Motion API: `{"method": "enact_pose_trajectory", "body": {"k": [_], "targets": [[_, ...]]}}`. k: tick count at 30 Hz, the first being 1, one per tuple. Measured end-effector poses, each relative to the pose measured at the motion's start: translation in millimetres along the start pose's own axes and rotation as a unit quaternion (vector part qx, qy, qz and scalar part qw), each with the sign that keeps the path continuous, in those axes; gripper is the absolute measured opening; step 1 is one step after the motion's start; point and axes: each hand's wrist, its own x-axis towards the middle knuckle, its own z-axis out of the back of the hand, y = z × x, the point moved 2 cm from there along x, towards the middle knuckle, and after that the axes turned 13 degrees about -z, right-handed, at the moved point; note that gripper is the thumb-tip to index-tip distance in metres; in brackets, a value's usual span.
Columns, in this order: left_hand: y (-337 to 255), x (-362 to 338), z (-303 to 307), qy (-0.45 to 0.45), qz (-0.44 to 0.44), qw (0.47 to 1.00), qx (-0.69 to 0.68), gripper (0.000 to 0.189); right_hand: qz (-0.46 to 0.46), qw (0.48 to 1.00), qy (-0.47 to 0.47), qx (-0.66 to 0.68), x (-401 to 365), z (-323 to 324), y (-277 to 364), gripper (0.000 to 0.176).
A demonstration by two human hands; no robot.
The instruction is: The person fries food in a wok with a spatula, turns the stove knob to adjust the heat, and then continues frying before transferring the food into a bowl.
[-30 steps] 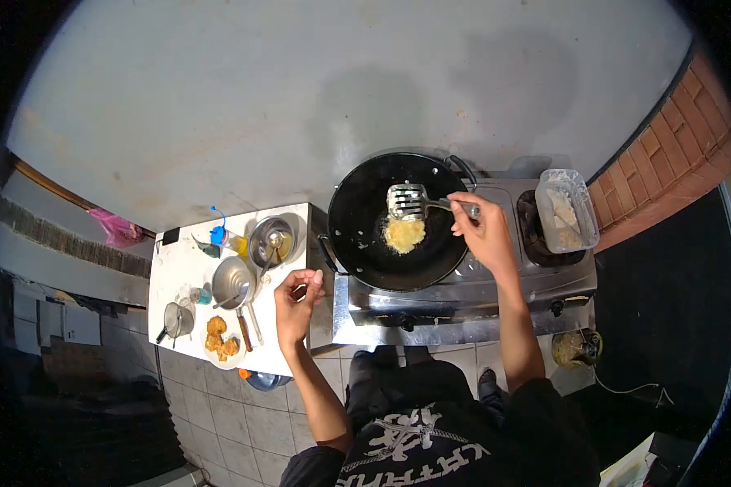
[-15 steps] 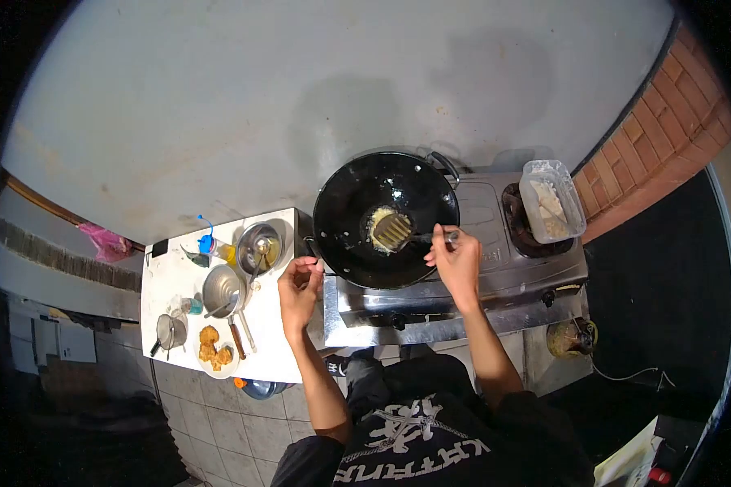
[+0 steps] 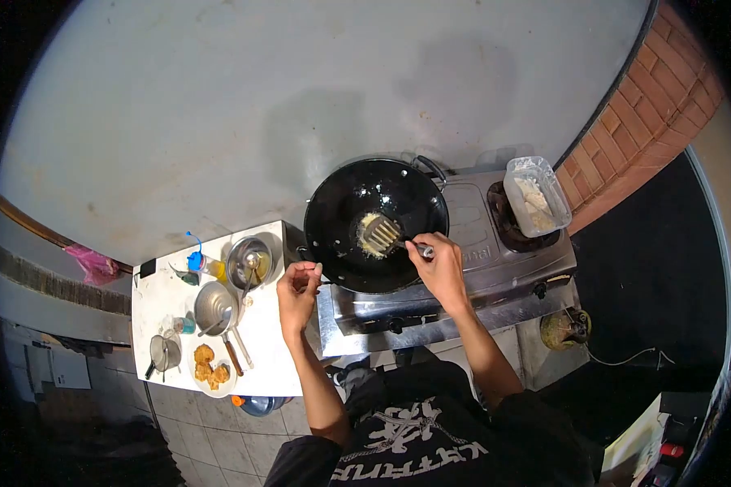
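Note:
A black wok (image 3: 349, 183) sits on the left burner of the stove. My right hand (image 3: 439, 264) is closed on the handle of a slotted spatula (image 3: 383, 235), whose head lies over pale frying food (image 3: 369, 247) in the wok. At the wok's lower left edge, by its side handle, is my left hand (image 3: 299, 294). Its fingers are bent with the fingertips near the thumb; whether they touch the handle or hold anything is too small to make out.
On the white table (image 3: 278, 357) at the left stand metal bowls (image 3: 215, 304), a small strainer (image 3: 165, 354) and a plate of fried food (image 3: 212, 370). A plastic container (image 3: 538, 197) of white stuff rests over the right burner. A gas cylinder (image 3: 564, 329) stands below.
The whole view has shifted slightly. My right hand and the spatula have moved a little within the wok, and the spatula head is more tilted. My left hand stays beside the wok's edge.

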Motion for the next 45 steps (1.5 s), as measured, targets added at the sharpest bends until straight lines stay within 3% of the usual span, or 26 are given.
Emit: {"method": "enact_pose_trajectory", "body": {"k": [8,10,11,13,20,26,32,37,41,45], "targets": [[-1.1,-3.5,4.6,0.015,-0.014,1.0,0.021,0.017,0.073,0.991,0.011,0.11,5.4,-6.8,-11.0,0.017],[-0.8,-4.1,4.8,0.012,-0.017,1.0,0.017,0.016,-0.115,0.971,0.145,0.149,6.0,-4.8,-3.5,0.015],[-0.9,-4.6,4.7,0.01,-0.018,1.0,0.017,0.016,-0.113,0.971,0.146,0.149,7.8,-6.9,-3.7,0.015],[-0.9,-5.7,2.9,0.009,-0.018,1.0,0.019,0.016,0.022,0.991,0.075,0.105,12.6,-7.8,0.2,0.022],[-2.6,-9.4,-1.3,0.014,-0.016,1.0,0.016,0.015,0.03,0.997,0.056,0.038,28.7,-13.2,2.4,0.025],[1.3,-11.0,-0.5,0.0,-0.019,1.0,0.021,0.016,-0.007,0.996,0.081,0.037,33.2,-11.9,-5.0,0.023],[2.3,-11.5,-1.1,-0.009,-0.038,0.999,0.016,0.016,0.012,0.999,0.04,0.01,33.3,-16.6,-14.3,0.022],[-3.7,-10.1,-1.1,-0.008,-0.013,1.0,0.01,0.016,-0.039,0.991,0.101,0.073,30.6,-14.1,-10.4,0.026],[-3.2,-9.0,-0.6,-0.008,-0.015,1.0,0.013,0.016,-0.034,0.991,0.074,0.109,27.6,-14.0,-14.5,0.026],[-3.7,-8.9,0.4,-0.008,-0.013,1.0,0.012,0.016,-0.106,0.976,0.086,0.168,29.5,-10.3,-17.2,0.026]]}}
